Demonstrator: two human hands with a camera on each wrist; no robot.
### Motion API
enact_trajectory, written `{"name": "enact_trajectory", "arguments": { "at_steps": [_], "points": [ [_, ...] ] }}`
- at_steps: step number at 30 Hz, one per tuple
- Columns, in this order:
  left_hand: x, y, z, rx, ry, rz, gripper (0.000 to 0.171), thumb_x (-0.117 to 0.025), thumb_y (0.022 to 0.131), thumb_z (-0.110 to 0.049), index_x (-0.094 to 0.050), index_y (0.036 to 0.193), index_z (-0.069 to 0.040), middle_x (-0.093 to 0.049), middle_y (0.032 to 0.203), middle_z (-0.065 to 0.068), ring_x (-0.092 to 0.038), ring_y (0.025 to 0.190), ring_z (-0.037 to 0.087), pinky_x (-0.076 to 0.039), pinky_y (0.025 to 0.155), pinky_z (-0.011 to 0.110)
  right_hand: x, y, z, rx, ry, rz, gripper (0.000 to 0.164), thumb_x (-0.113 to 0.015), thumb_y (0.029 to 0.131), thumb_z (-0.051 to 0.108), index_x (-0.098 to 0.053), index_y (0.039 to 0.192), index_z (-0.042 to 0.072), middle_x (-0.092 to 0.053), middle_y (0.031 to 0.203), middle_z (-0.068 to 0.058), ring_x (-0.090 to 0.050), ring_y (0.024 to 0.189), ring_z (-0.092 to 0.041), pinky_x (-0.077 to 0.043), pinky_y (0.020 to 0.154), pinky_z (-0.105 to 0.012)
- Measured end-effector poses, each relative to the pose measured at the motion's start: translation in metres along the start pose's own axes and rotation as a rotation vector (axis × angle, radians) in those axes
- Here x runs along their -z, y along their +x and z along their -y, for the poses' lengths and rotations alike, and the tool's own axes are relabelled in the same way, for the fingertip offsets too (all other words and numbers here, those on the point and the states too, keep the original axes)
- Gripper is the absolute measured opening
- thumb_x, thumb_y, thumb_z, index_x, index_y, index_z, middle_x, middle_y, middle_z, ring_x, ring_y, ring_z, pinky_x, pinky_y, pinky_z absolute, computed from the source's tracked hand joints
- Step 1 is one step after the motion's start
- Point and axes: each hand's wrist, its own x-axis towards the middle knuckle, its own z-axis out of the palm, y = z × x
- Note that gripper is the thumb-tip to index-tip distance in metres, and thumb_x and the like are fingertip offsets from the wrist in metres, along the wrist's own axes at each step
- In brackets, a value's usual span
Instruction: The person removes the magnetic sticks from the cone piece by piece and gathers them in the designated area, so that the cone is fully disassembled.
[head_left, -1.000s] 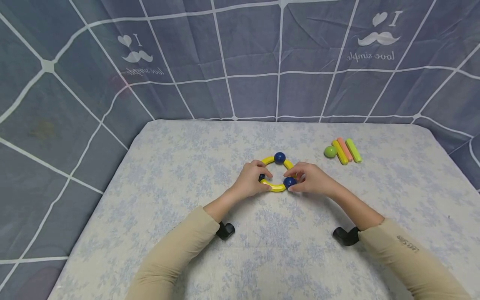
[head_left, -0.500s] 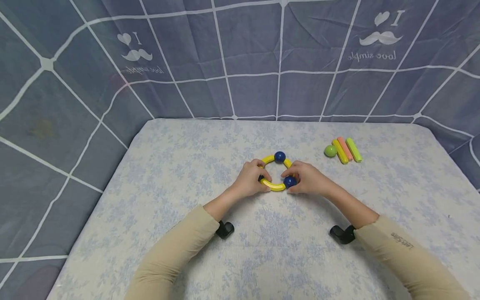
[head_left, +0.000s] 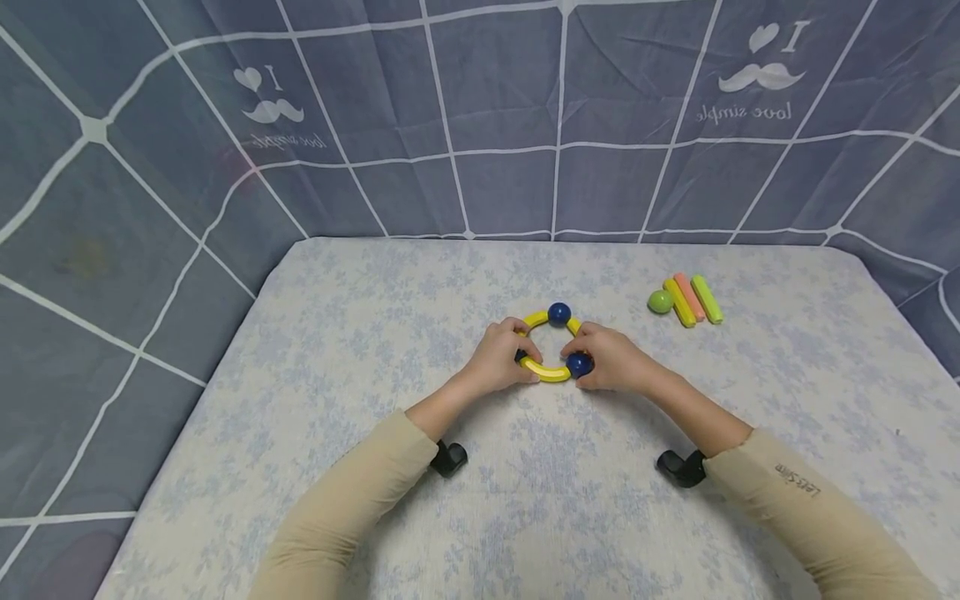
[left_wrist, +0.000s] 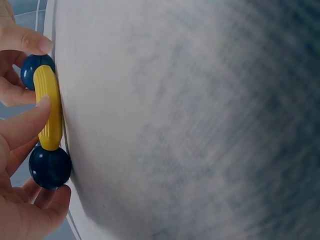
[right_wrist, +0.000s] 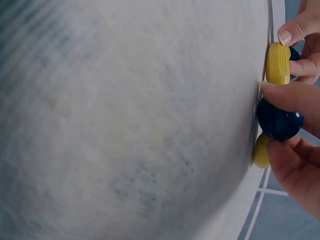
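A ring of yellow curved rods [head_left: 552, 375] and blue balls [head_left: 558, 314] lies on the cloth-covered table in the head view. My left hand [head_left: 497, 358] grips its left side. In the left wrist view, the thumb presses the ribbed yellow rod [left_wrist: 56, 127] while fingertips touch the blue ball [left_wrist: 50, 167] at its end. On the near right of the ring, my right hand [head_left: 617, 357] pinches another blue ball [right_wrist: 279, 120] between thumb and fingers. That hand partly covers the right-hand yellow rod; the left hand hides most of the left ball from the head camera.
To the right and farther back lie a green ball [head_left: 660, 302], a yellow stick [head_left: 680, 303], an orange stick [head_left: 690, 297] and a lime stick [head_left: 707, 300]. A blue-grey patterned curtain [head_left: 502, 192] rises behind the table [head_left: 375, 333] and along its left side.
My right hand has moved slightly left and closed more tightly around the near-right blue ball. The left hand and the ring have stayed almost in place.
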Motion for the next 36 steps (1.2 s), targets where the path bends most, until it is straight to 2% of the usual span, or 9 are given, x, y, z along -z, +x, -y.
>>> {"name": "enact_trajectory", "arguments": {
  "at_steps": [7,15,23,36],
  "points": [
    [0.000,-0.001,0.001,0.003,0.010,-0.001,0.018,-0.081,0.073,-0.016,-0.075,0.090,-0.010,-0.048,0.130,0.014,-0.042,0.116,0.034,-0.037,0.094,0.042,-0.003,0.000,0.001,0.017,-0.033,-0.011,0.035,-0.082,0.066,0.004,-0.070,0.099,0.000,-0.054,0.085,-0.004,-0.047,0.072,-0.014,-0.045,0.065,-0.029],
    [-0.001,-0.001,0.002,-0.005,0.004,0.003,0.018,-0.081,0.073,-0.016,-0.075,0.089,-0.010,-0.048,0.130,0.014,-0.042,0.116,0.034,-0.038,0.094,0.041,-0.002,-0.003,-0.005,0.030,0.040,-0.031,0.034,-0.082,0.069,0.010,-0.070,0.100,0.004,-0.059,0.092,-0.004,-0.054,0.079,-0.015,-0.048,0.068,-0.031],
    [0.001,0.000,0.001,-0.015,0.008,0.004,0.018,-0.081,0.073,-0.015,-0.074,0.089,-0.010,-0.049,0.129,0.014,-0.043,0.115,0.034,-0.038,0.094,0.041,0.001,-0.005,-0.009,0.042,0.131,-0.031,0.035,-0.082,0.071,0.014,-0.069,0.102,0.004,-0.060,0.091,-0.003,-0.049,0.070,-0.012,-0.044,0.061,-0.027],
    [0.000,0.000,0.001,-0.013,0.001,0.005,0.017,-0.081,0.073,-0.015,-0.074,0.089,-0.010,-0.048,0.130,0.014,-0.043,0.116,0.033,-0.037,0.094,0.041,0.005,-0.007,-0.012,0.022,0.205,0.008,0.033,-0.076,0.079,0.014,-0.065,0.108,0.003,-0.061,0.096,-0.005,-0.047,0.070,-0.013,-0.042,0.062,-0.027]
  ]
}}
